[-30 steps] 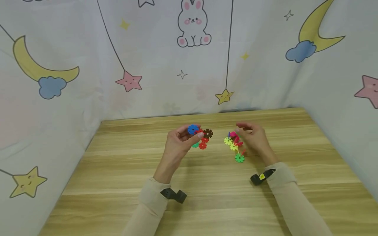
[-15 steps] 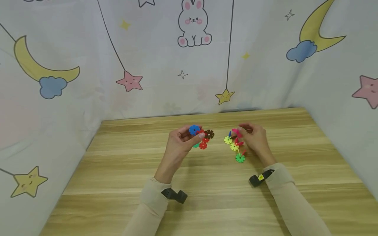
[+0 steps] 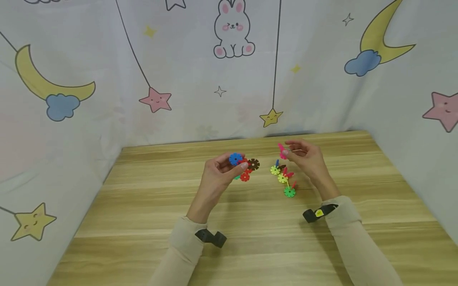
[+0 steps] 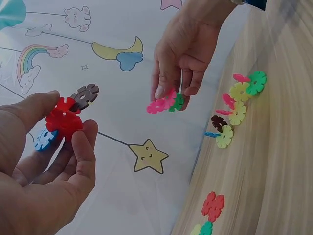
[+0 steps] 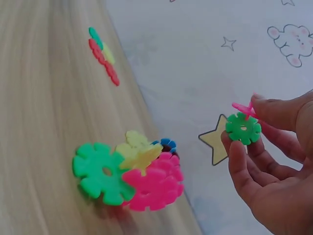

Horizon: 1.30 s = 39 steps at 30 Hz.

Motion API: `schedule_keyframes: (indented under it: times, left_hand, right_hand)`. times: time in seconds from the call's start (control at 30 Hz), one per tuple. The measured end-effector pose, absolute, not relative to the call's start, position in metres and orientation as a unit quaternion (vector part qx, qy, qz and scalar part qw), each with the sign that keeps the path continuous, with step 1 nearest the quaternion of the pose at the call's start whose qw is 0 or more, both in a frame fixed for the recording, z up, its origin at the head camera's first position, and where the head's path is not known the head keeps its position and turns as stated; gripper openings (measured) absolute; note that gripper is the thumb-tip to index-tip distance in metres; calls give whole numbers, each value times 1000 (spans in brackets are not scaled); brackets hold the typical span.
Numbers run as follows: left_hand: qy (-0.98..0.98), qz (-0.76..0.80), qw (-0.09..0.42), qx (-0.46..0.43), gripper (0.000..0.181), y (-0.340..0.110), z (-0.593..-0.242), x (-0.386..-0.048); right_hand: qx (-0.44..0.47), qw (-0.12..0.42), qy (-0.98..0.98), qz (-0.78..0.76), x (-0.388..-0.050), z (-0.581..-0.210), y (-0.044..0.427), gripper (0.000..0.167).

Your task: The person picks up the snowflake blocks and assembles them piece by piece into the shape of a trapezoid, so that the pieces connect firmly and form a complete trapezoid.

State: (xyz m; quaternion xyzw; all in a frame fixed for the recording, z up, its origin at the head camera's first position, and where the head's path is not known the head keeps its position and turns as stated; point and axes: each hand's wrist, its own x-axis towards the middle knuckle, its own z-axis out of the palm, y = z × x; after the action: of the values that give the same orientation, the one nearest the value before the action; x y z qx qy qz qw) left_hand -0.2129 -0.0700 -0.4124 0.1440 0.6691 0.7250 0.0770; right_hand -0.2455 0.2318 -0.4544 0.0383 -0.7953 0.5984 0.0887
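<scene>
My left hand point(image 3: 214, 174) pinches a joined cluster of notched plastic discs above the table. In it are a blue disc point(image 3: 235, 159), a brown disc point(image 3: 253, 164) and red discs point(image 4: 64, 120). My right hand point(image 3: 308, 161) holds pink discs point(image 4: 161, 104) joined to a green disc point(image 5: 243, 128), raised and apart from the left hand's cluster. Below the right hand, a group of discs stands on the table, with a yellow disc point(image 3: 282, 178), a green disc point(image 3: 290, 192), and pink, brown and blue ones. Fingers partly hide both held clusters.
Flat red discs point(image 4: 213, 206) lie on the table behind the left hand, with green and yellow ones beside them. The wooden table point(image 3: 250, 254) meets a printed cloth point(image 3: 193, 119) at its back edge. Wrist cameras point(image 3: 212, 237) sit on both sleeves.
My right hand has picked up the pink and green discs from beside the standing group and raised them, away from it. The left hand stays almost still with its cluster.
</scene>
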Motion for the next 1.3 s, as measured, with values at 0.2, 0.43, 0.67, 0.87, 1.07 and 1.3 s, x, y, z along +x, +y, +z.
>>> schedule_keyframes:
  times: [0.2,0.43,0.67,0.87,1.07,1.3]
  left_hand:
    - [666,727,81,146,33,-69,-413,-213]
    - [668,725,80,146,32,-69,-414,-214]
    - [667,727,84,141,33,-68,-414,-214]
    - [667,726,84,144,32,-68,-414,-214]
    - [665,726,89,149,35,-68,-415,-214]
    - [667,724,91,147,38,-66,-417,-214]
  right_hand:
    - [69,53,-805,587,-243,-445,229,47]
    - [87,29,-811,578,-241,-445,225,41]
    - [62,36,-804,590,-241,-446,221,34]
    - [66,51,-802,592,-239,-446,219,26]
    - [91,77,-794,597,-234,-438,214,22]
    - [115,92,-782,606,-226,-423,207,23]
